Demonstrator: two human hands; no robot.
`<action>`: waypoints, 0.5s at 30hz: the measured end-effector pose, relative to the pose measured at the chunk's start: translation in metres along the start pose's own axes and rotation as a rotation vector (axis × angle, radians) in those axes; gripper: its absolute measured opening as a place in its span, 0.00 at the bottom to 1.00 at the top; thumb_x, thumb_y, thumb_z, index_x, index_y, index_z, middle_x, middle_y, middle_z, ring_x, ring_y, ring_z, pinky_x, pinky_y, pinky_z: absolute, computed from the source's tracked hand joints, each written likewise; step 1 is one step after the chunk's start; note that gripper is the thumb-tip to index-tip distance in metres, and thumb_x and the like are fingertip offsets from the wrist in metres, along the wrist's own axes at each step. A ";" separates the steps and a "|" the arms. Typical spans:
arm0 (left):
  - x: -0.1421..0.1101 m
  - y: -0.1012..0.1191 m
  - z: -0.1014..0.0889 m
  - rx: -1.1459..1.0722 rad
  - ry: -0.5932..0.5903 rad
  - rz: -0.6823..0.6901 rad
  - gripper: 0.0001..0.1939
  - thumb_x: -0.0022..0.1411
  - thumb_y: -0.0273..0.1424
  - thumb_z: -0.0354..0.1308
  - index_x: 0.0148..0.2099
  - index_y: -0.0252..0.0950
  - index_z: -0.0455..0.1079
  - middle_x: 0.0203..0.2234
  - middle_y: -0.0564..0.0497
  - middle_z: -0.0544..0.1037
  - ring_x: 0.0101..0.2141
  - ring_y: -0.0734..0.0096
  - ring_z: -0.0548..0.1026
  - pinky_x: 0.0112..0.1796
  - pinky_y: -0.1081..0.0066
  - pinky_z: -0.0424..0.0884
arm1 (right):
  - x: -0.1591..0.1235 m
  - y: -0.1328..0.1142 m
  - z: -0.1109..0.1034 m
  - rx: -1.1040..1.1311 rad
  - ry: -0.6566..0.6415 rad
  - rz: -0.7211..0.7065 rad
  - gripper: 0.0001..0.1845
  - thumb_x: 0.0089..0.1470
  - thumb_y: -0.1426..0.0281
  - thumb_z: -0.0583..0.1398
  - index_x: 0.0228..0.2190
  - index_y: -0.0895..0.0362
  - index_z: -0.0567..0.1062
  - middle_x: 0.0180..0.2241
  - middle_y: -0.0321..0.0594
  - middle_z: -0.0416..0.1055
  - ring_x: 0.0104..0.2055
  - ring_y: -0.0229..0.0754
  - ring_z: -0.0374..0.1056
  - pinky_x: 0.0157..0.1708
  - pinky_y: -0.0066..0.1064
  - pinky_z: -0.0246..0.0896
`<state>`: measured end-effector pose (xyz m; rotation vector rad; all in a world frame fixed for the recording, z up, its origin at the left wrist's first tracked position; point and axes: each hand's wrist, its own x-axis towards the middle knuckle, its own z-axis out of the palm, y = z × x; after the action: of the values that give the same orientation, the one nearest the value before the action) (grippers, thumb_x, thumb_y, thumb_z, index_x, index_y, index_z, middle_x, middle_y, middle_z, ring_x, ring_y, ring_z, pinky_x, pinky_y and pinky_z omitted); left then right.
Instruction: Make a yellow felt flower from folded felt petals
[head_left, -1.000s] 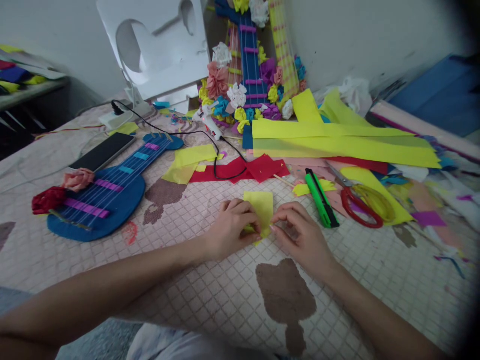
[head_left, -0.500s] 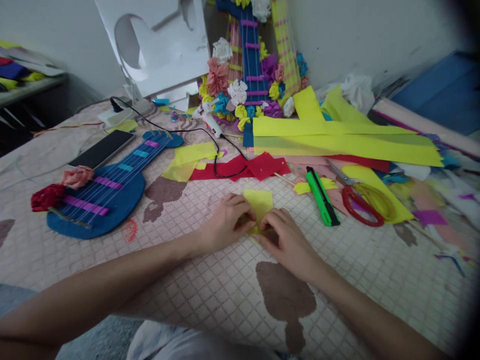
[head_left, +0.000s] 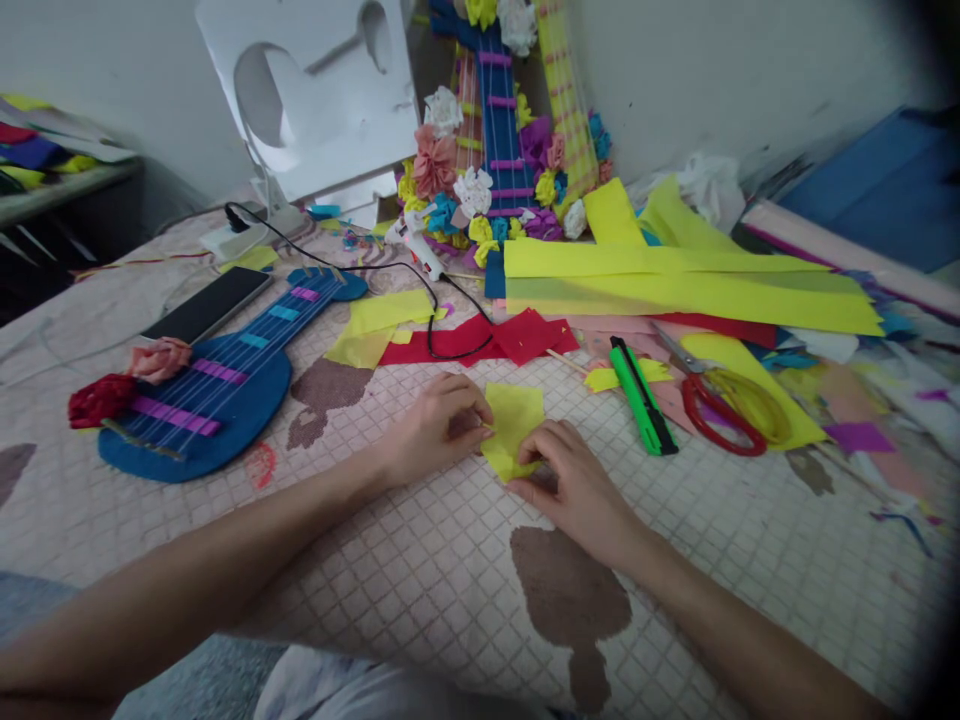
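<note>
Between my hands is a small rectangle of yellow crepe paper above the quilted cloth. My right hand pinches its lower right part between thumb and fingers. My left hand is closed at the paper's left edge, thumb and fingertips pressed together there. The paper's lower end looks slightly curled. A green utility knife lies to the right of my right hand. Beyond the paper lie a red crepe strip and yellow scraps.
A blue toy guitar with paper roses lies at left beside a phone. Red-handled scissors, long yellow strips and scraps cover the right. A glue gun with its black cord lies behind, near flower-covered guitars.
My left hand has moved left, away from my right hand, to the paper's left edge. More of the yellow paper shows. My right hand stays nearly in place.
</note>
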<state>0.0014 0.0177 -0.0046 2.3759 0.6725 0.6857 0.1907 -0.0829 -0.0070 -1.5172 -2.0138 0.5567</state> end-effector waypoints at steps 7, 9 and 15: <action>-0.005 0.018 0.018 0.072 -0.128 0.016 0.09 0.55 0.35 0.62 0.37 0.37 0.70 0.37 0.49 0.71 0.43 0.62 0.65 0.45 0.62 0.60 | -0.002 0.014 -0.006 0.213 0.198 0.084 0.01 0.56 0.71 0.54 0.33 0.53 0.65 0.34 0.39 0.63 0.33 0.39 0.62 0.30 0.32 0.61; -0.005 0.016 0.017 0.038 -0.132 0.008 0.08 0.54 0.34 0.63 0.36 0.37 0.70 0.37 0.50 0.71 0.43 0.63 0.66 0.46 0.62 0.61 | 0.003 0.020 -0.010 0.199 0.211 0.103 0.03 0.56 0.71 0.54 0.35 0.53 0.66 0.36 0.40 0.63 0.34 0.39 0.63 0.30 0.32 0.63; -0.002 0.006 0.011 -0.186 0.022 -0.054 0.04 0.59 0.29 0.57 0.37 0.34 0.69 0.34 0.48 0.71 0.37 0.69 0.69 0.40 0.67 0.66 | 0.045 0.029 -0.023 -0.134 0.102 -0.018 0.09 0.52 0.74 0.56 0.38 0.54 0.66 0.41 0.43 0.63 0.41 0.44 0.63 0.41 0.40 0.61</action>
<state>0.0085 0.0076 -0.0089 2.1755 0.6504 0.7202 0.2170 -0.0313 0.0003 -1.5704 -2.0188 0.3359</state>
